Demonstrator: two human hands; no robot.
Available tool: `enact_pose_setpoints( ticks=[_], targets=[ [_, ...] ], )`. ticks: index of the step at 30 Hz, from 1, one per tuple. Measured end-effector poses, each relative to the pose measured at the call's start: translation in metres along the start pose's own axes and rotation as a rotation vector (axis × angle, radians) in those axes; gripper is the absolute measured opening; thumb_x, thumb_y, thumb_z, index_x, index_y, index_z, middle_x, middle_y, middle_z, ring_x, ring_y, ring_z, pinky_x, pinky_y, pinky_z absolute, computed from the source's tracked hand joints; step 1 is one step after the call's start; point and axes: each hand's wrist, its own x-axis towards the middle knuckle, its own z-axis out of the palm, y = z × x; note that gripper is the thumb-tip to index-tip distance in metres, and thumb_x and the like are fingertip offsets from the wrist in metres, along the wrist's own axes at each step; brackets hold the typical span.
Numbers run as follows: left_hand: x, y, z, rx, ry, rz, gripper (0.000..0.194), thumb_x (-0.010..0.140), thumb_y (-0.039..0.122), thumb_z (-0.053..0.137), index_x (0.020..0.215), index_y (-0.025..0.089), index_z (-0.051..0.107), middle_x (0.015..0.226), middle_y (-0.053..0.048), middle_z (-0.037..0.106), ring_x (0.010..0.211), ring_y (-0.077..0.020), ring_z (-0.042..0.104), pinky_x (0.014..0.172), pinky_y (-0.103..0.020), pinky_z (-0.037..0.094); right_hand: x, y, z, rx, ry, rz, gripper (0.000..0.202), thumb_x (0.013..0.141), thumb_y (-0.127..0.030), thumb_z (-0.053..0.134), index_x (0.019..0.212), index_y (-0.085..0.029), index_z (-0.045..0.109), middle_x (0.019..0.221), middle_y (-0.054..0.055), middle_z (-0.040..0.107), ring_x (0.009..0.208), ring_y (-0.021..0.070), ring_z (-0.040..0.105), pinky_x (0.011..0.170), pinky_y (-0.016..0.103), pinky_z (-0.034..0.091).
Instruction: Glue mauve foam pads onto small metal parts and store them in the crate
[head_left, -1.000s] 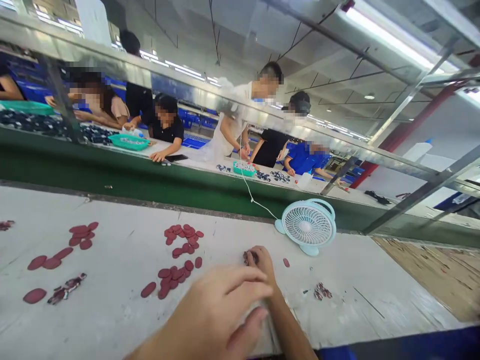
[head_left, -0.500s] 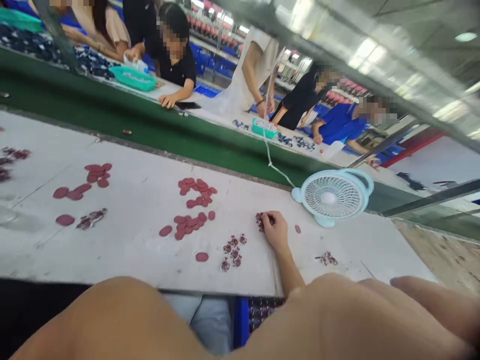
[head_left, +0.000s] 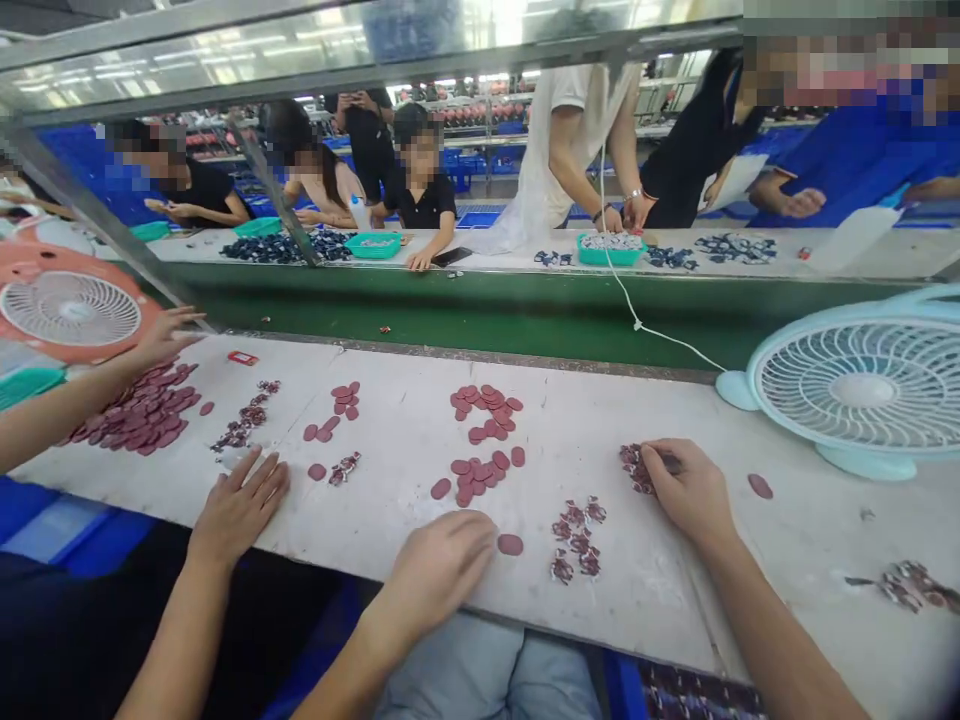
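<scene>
My right hand (head_left: pixel 691 490) is at the right of the white worktable, thumb and fingers closed around a small dark-red and silver piece (head_left: pixel 673 464). Its exact kind is too small to make out. A cluster of similar pieces (head_left: pixel 636 470) lies against the fingertips. My left hand (head_left: pixel 442 565) rests near the table's front edge, palm down, fingers stretched out, holding nothing visible. Just right of its fingertips is a flat dark-red oval disc (head_left: pixel 510 545). Groups of such discs (head_left: pixel 480 470) lie beyond it. Between my hands sits another group of dark-red and silver pieces (head_left: pixel 577 535).
A light-blue fan (head_left: pixel 862 390) stands at the right, its white cord (head_left: pixel 637 325) running upward. At left, a co-worker's hands (head_left: pixel 241 500) are over the same table, near a disc pile (head_left: pixel 146 410) and an orange fan (head_left: pixel 71 305). Several people work across the green channel (head_left: pixel 450 310).
My view has levelled and swung left. My left hand now shows on the table, and the co-worker's hands have come into view. My right hand stays at the same cluster.
</scene>
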Motion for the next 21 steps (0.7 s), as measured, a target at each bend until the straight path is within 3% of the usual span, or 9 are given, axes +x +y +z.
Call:
enact_pose_setpoints(
  ticks=[2, 4, 8, 10, 12, 14, 16, 18, 21],
  targets=[
    [0.000, 0.021, 0.011, 0.023, -0.067, 0.050, 0.033, 0.100, 0.041, 0.042, 0.103, 0.021, 0.068, 0.106, -0.004, 0.071, 0.100, -0.0172, 0.069, 0.081, -0.031, 0.058, 0.002, 0.001, -0.001, 0.043, -0.001, 0.040, 0.017, 0.082, -0.033, 0.063, 0.081, -0.020, 0.074, 0.090, 0.007, 0.070, 0.076, 0.0199, 0.064, 0.077, 0.038, 0.053],
    [0.001, 0.048, 0.034, 0.036, -0.147, 0.103, 0.030, 0.096, 0.039, 0.055, 0.114, 0.017, 0.064, 0.116, -0.009, 0.068, 0.101, -0.0213, 0.067, 0.084, -0.040, 0.058, 0.006, 0.002, -0.002, 0.098, 0.022, 0.071, 0.015, 0.081, -0.033, 0.064, 0.081, -0.021, 0.073, 0.091, 0.007, 0.069, 0.087, 0.0230, 0.062, 0.089, 0.042, 0.049],
    [0.010, 0.108, 0.114, 0.013, -0.260, 0.225, 0.030, 0.095, 0.036, 0.058, 0.121, 0.019, 0.062, 0.125, -0.010, 0.063, 0.103, -0.0221, 0.064, 0.089, -0.043, 0.057, 0.002, -0.012, -0.014, 0.278, 0.071, 0.123, 0.015, 0.079, -0.035, 0.067, 0.081, -0.021, 0.071, 0.093, 0.007, 0.066, 0.095, 0.0246, 0.058, 0.096, 0.043, 0.045],
    [0.017, 0.133, 0.152, -0.006, -0.299, 0.293, 0.026, 0.096, 0.034, 0.057, 0.118, 0.020, 0.064, 0.121, -0.010, 0.066, 0.100, -0.0209, 0.065, 0.087, -0.041, 0.057, -0.016, -0.026, -0.022, 0.405, 0.077, 0.158, 0.015, 0.079, -0.036, 0.070, 0.082, -0.021, 0.072, 0.093, 0.007, 0.067, 0.095, 0.0239, 0.057, 0.092, 0.040, 0.047],
    [0.022, 0.146, 0.177, 0.034, -0.343, 0.354, 0.023, 0.098, 0.028, 0.051, 0.113, 0.023, 0.067, 0.112, -0.007, 0.070, 0.098, -0.0210, 0.067, 0.085, -0.037, 0.057, -0.047, -0.039, -0.027, 0.570, 0.070, 0.209, 0.015, 0.081, -0.035, 0.072, 0.084, -0.021, 0.073, 0.089, 0.006, 0.067, 0.089, 0.0217, 0.058, 0.085, 0.036, 0.049],
    [0.026, 0.147, 0.185, 0.075, -0.350, 0.378, 0.024, 0.098, 0.026, 0.049, 0.111, 0.025, 0.069, 0.107, -0.006, 0.072, 0.098, -0.0226, 0.067, 0.083, -0.036, 0.056, -0.084, -0.049, -0.031, 0.793, 0.063, 0.287, 0.015, 0.085, -0.034, 0.070, 0.085, -0.020, 0.072, 0.081, 0.003, 0.064, 0.077, 0.0172, 0.057, 0.073, 0.030, 0.050],
    [0.027, 0.140, 0.181, 0.016, -0.319, 0.333, 0.026, 0.096, 0.028, 0.052, 0.114, 0.025, 0.069, 0.110, -0.007, 0.072, 0.098, -0.0233, 0.067, 0.081, -0.034, 0.056, -0.117, -0.050, -0.036, 1.068, 0.074, 0.379, 0.021, 0.092, -0.039, 0.061, 0.092, -0.020, 0.071, 0.077, 0.001, 0.061, 0.064, 0.0122, 0.052, 0.057, 0.024, 0.048],
    [0.023, 0.133, 0.173, -0.158, -0.298, 0.205, 0.029, 0.094, 0.031, 0.055, 0.119, 0.026, 0.069, 0.116, -0.008, 0.069, 0.095, -0.0221, 0.068, 0.076, -0.030, 0.057, -0.138, -0.045, -0.045, 1.355, 0.094, 0.457, 0.032, 0.096, -0.047, 0.054, 0.104, -0.020, 0.067, 0.079, 0.000, 0.059, 0.058, 0.0090, 0.049, 0.047, 0.018, 0.045],
    [0.011, 0.129, 0.168, -0.520, -0.292, -0.098, 0.031, 0.091, 0.035, 0.060, 0.119, 0.025, 0.069, 0.119, -0.009, 0.069, 0.081, -0.0188, 0.069, 0.067, -0.027, 0.057, -0.143, -0.028, -0.059, 1.727, 0.135, 0.522, 0.053, 0.091, -0.055, 0.059, 0.126, -0.015, 0.056, 0.089, 0.000, 0.059, 0.061, 0.0061, 0.052, 0.044, 0.012, 0.046]
  ],
)
